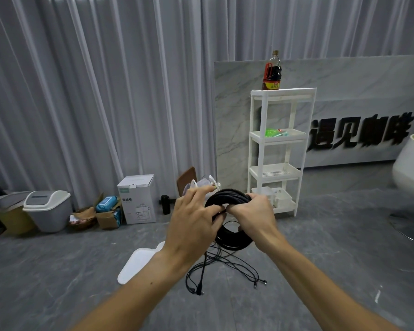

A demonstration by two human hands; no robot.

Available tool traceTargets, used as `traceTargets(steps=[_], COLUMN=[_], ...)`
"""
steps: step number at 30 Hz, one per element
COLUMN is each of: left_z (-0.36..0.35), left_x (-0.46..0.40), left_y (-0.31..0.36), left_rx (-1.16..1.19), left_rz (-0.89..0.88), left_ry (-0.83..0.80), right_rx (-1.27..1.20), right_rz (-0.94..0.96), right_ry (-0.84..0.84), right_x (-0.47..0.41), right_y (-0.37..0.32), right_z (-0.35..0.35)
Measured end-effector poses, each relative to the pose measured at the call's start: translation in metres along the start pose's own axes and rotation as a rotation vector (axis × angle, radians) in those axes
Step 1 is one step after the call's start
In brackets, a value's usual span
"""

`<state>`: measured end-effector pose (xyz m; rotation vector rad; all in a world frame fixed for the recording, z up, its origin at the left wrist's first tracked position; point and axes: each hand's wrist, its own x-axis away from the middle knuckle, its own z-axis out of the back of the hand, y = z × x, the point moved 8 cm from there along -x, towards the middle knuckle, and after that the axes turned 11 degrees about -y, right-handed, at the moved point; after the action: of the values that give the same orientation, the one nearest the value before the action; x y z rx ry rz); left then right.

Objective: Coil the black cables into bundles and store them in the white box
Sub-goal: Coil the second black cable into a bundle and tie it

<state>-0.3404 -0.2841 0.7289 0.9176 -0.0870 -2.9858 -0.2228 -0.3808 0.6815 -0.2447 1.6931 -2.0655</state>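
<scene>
grey floor, pale curtains far behind. right hand (251, 213) grips the coiled black cable (227, 199) at mid height, near the middle. left hand (194, 216) has fingers spread and pinches a strand. loose cables (225, 271) lie below, beside the white box lid (136, 261). better to wind each loop the same size and keep tension light.

Grey curtains (81, 91) hang before me; a white shelf (277, 151) stands against a marble panel (237, 103) on grey floor (58, 283).
</scene>
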Motion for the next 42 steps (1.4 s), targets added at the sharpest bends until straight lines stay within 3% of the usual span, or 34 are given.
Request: traceTargets(steps=[5,9,16,20,28,33,38,42], left_z=[-0.020,-0.030,-0.039,-0.036,-0.024,-0.030,-0.029,-0.040], left_x=[-0.007,-0.013,-0.018,-0.016,-0.014,-0.004,-0.004,-0.013], left_y=[-0.003,-0.001,-0.008,-0.008,-0.009,-0.011,-0.012,-0.016], left_rx=[0.076,0.080,0.504,0.780,0.638,0.598,0.510,0.494], left_rz=[0.065,0.031,0.050,0.036,-0.080,-0.080,-0.087,-0.001], left_ry=[-0.121,-0.162,-0.355,-0.442,-0.211,-0.122,-0.065,-0.184], right_rx=[-0.076,-0.065,0.091,-0.128,-0.594,-0.580,-0.580,-0.531], right_rz=[-0.026,0.059,0.287,0.083,-0.145,-0.284,-0.253,-0.163], right_ry=[-0.026,-0.061,-0.201,-0.341,-0.749,-0.729,-0.719,-0.561], right_x=[-0.001,-0.001,0.003,-0.006,0.008,0.013,0.015,0.010], right_y=[0.009,0.006,-0.007,0.007,0.009,0.013,0.011,0.016], right_z=[-0.003,-0.005,-0.004,-0.007,-0.023,-0.024,-0.030,-0.029])
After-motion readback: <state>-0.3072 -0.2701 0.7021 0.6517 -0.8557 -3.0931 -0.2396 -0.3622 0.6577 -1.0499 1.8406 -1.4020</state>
